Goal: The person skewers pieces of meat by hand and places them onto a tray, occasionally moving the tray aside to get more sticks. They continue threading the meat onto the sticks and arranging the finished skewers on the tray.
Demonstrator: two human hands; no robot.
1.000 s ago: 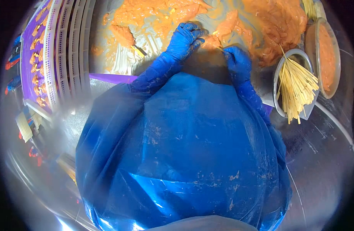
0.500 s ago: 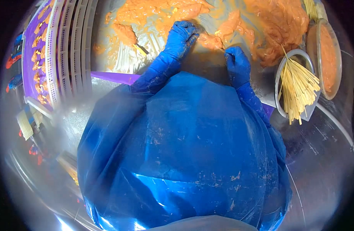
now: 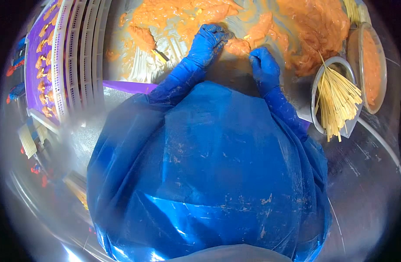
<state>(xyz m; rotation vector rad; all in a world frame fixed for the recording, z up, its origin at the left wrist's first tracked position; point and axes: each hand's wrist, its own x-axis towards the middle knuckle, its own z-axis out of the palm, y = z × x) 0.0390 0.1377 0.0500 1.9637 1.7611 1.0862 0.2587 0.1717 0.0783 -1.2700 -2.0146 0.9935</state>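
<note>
Two gloved hands work at the near edge of a metal work surface [image 3: 233, 70], with one piece of marinated meat [image 3: 237, 46] lying between them. Left hand [image 3: 208, 41]: positioned at the left end of the piece, fingers bent together and touching it; how firmly they clamp cannot be told. Right hand [image 3: 263, 63]: positioned just beside the right end of the piece, fingers folded together into a fist; whether the fist encloses a stick cannot be told.

Both gloves are blue, as is the apron [image 3: 235, 153] below them. Beyond the hands, a wide spread of orange meat [image 3: 178, 15] covers the upper part of the surface, and a thicker heap [image 3: 316, 30] stands to the right.

To the left of the left hand, a separate meat portion [image 3: 142, 38] lies with a yellow and dark stick end [image 3: 160, 55] projecting from it. At far left, several white slatted racks [image 3: 71, 65] stand beside a purple sheet [image 3: 33, 83] bearing small meat pieces [image 3: 49, 41].

To the right, a tilted container [image 3: 349, 65] holds fanned wooden sticks [image 3: 340, 100]. Just beside it, a clear tub [image 3: 355, 52] contains orange material [image 3: 373, 67].
</note>
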